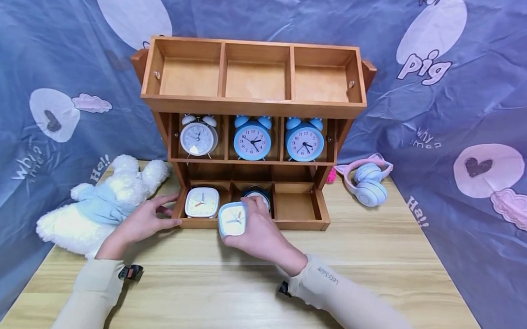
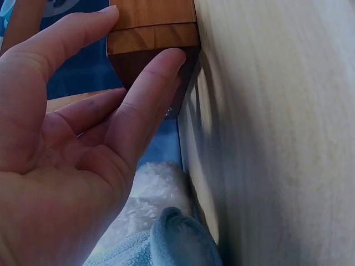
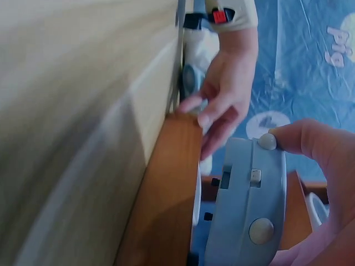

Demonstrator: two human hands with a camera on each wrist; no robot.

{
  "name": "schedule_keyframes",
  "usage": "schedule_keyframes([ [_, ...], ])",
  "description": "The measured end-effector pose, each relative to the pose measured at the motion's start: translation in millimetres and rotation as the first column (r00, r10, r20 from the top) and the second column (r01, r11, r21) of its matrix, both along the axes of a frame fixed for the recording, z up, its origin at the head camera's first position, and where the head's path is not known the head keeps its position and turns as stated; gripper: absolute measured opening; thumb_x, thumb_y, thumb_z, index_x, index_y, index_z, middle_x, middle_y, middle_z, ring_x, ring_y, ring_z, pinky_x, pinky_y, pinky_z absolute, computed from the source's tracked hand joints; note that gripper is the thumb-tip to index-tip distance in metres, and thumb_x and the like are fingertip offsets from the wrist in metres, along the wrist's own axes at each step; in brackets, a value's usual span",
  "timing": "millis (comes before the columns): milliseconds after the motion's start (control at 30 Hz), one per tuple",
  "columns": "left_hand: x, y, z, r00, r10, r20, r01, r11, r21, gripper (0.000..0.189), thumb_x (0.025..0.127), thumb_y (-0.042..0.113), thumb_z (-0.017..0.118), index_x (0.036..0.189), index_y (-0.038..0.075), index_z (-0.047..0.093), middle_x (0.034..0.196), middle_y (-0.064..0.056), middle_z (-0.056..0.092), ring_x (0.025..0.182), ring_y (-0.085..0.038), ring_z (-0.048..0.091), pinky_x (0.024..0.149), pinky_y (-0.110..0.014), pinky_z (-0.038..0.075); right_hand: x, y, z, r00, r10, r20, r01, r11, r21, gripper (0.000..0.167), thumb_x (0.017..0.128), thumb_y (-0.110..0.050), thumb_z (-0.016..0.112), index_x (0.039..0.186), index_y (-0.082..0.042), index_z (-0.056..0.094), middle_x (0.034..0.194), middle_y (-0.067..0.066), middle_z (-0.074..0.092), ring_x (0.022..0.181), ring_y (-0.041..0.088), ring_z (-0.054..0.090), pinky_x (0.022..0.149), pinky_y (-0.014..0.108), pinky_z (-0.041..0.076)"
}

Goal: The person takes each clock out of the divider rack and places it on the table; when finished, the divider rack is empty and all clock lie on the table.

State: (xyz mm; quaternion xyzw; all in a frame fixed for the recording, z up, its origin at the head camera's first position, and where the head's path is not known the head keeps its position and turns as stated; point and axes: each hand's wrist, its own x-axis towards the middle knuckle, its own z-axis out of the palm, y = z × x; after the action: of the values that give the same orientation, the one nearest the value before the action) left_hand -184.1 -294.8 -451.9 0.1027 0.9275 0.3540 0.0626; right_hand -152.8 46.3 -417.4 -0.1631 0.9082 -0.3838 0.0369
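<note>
My right hand [image 1: 263,232] grips a small light blue square alarm clock [image 1: 233,220] by its sides, in front of the wooden shelf's bottom row. In the right wrist view, buttons and a switch show along the clock's blue casing [image 3: 244,199]. My left hand [image 1: 144,222], its fingers fairly straight, touches the lower left corner of the wooden shelf [image 1: 257,107]; the left wrist view shows the fingertips against that wooden corner [image 2: 152,37]. A white square clock [image 1: 202,202] sits in the bottom left compartment. Beside it, a dark round clock [image 1: 262,194] is partly hidden behind my right hand.
On the middle row stand a white twin-bell clock [image 1: 198,138] and two blue ones, the middle [image 1: 252,141] and the right [image 1: 305,141]. A white plush toy [image 1: 100,207] lies at left, against my left forearm. Cat-ear headphones [image 1: 369,180] rest at right near the curtain.
</note>
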Motion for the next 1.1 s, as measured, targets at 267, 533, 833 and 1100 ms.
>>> schedule_keyframes([
  [267,-1.5,1.4,0.8,1.000,0.005,-0.004,-0.005,1.000,-0.018,0.085,0.099,0.033,0.088,0.166,-0.003,0.049,0.134,-0.027,0.075,0.116,-0.036,0.076,0.083,-0.035,0.058,14.6,-23.5,-6.2,0.998,0.062,-0.001,-0.062,0.998,0.004,0.106,0.073,-0.033,0.098,0.162,-0.002,0.049,0.151,0.012,0.053,0.121,0.021,0.056,0.098,0.034,0.056],
  [533,-4.3,3.2,4.2,1.000,-0.009,-0.018,0.008,1.000,-0.025,0.084,0.099,0.030,0.088,0.165,-0.004,0.050,0.130,-0.027,0.077,0.114,-0.037,0.076,0.078,-0.033,0.058,22.2,-40.0,-15.2,0.995,0.090,0.030,-0.090,0.996,-0.001,0.104,0.073,-0.035,0.098,0.161,-0.004,0.051,0.152,0.008,0.051,0.122,0.017,0.055,0.100,0.029,0.054],
  [833,-5.5,4.5,8.3,1.000,-0.018,-0.023,0.018,1.000,-0.025,0.084,0.098,0.029,0.089,0.165,-0.005,0.049,0.135,-0.030,0.074,0.113,-0.037,0.077,0.075,-0.029,0.058,30.2,-57.1,-21.5,0.994,0.096,0.045,-0.098,0.995,0.032,0.111,0.073,-0.037,0.099,0.165,-0.003,0.047,0.151,0.010,0.052,0.122,0.017,0.055,0.103,0.027,0.055],
  [1100,0.4,2.7,4.3,1.000,-0.022,-0.009,0.021,0.999,-0.028,0.085,0.099,0.032,0.088,0.165,-0.005,0.048,0.135,-0.029,0.075,0.115,-0.037,0.077,0.076,-0.030,0.058,37.9,-75.0,-29.9,0.991,0.110,0.081,-0.117,0.989,0.089,0.114,0.073,-0.039,0.100,0.167,-0.006,0.046,0.156,0.010,0.051,0.129,0.017,0.054,0.110,0.028,0.054],
])
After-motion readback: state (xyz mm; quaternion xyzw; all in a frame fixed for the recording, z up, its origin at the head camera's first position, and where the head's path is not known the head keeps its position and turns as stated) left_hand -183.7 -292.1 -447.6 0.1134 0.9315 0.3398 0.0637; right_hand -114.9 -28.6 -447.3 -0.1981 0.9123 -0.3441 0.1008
